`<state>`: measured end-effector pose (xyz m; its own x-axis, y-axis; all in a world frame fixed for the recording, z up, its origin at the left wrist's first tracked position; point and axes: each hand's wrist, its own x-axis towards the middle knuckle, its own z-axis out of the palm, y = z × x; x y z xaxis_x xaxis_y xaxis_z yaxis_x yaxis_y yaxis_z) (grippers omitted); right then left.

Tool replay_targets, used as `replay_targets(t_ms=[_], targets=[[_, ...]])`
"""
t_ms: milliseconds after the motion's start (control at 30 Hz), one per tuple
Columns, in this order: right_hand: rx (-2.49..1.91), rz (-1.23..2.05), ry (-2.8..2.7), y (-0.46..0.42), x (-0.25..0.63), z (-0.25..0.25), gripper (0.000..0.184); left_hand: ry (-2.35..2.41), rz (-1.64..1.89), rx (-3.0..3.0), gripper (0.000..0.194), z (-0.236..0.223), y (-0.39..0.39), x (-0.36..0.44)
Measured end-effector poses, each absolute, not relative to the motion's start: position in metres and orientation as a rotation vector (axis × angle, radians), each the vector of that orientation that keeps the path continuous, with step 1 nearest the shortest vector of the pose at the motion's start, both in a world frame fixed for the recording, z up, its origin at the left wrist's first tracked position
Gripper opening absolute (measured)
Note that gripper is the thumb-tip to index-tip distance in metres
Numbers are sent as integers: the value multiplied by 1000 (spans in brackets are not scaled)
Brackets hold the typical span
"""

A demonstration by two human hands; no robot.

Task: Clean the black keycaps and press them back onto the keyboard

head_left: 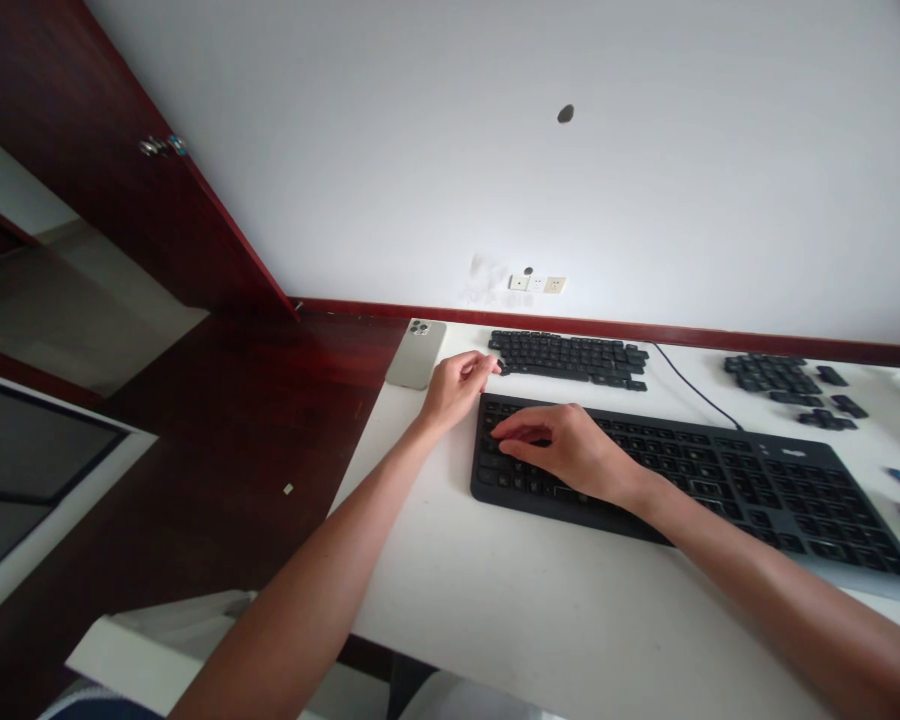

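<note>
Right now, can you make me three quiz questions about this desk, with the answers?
1. Where is the phone?
A) On the keyboard
B) Left of the keyboard
C) On the floor

2. What colour is the desk top?
A) White
B) Green
C) Blue

3. What is the right hand doing?
A) Holding the phone
B) Resting on the keys
C) Waving in the air

Answers:
1. B, it lies on the desk past the keyboard's left end.
2. A, the surface around the keyboard is white.
3. B, it lies across the keys.
</note>
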<state>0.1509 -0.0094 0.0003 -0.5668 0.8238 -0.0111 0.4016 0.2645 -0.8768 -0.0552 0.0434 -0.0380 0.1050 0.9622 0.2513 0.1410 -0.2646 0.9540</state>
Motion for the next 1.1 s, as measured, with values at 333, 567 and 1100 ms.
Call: replay_targets(t_ms=[333, 567, 1100], targets=[[-1098, 966, -2250, -19, 145, 5, 15, 1108, 1281, 1577, 39, -36, 43, -55], [-1036, 773, -2328, -25, 141, 1, 15, 1150, 1258, 1561, 38, -32, 41, -55], [-949, 680, -2362, -30, 138, -2, 15, 1168, 1272, 1582, 35, -35, 41, -53]])
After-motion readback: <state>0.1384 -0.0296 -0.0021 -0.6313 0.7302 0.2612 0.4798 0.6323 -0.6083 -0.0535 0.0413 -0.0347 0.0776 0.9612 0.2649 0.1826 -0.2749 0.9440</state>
